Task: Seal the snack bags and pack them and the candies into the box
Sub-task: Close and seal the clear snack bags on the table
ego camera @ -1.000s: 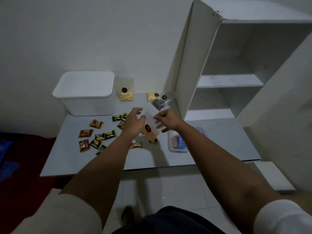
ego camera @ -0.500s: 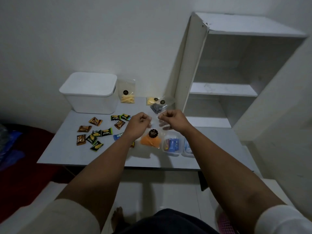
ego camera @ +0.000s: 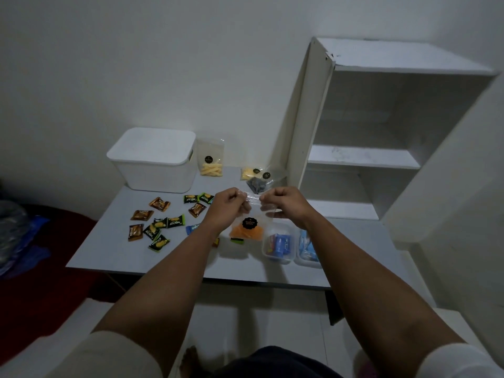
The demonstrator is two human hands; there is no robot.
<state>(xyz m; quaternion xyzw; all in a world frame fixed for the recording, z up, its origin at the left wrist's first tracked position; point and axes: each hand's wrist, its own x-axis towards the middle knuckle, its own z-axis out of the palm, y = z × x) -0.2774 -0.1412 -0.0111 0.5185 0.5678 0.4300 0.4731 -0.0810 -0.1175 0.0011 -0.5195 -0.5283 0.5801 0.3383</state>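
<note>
You hold the clear snack bag (ego camera: 249, 223) of orange chips up above the grey table (ego camera: 114, 249), your left hand (ego camera: 227, 207) and right hand (ego camera: 286, 203) each pinching a top corner with curled fingers, so the strip stretches taut for sealing (the chips sag to the bottom, clear of the seam). The white lidded box (ego camera: 156, 159) waits closed at the back left, near the scattered wrapped candies (ego camera: 161, 221). Three more bags (ego camera: 211, 160) sit beside the box and the shelf unit (ego camera: 381, 137).
</note>
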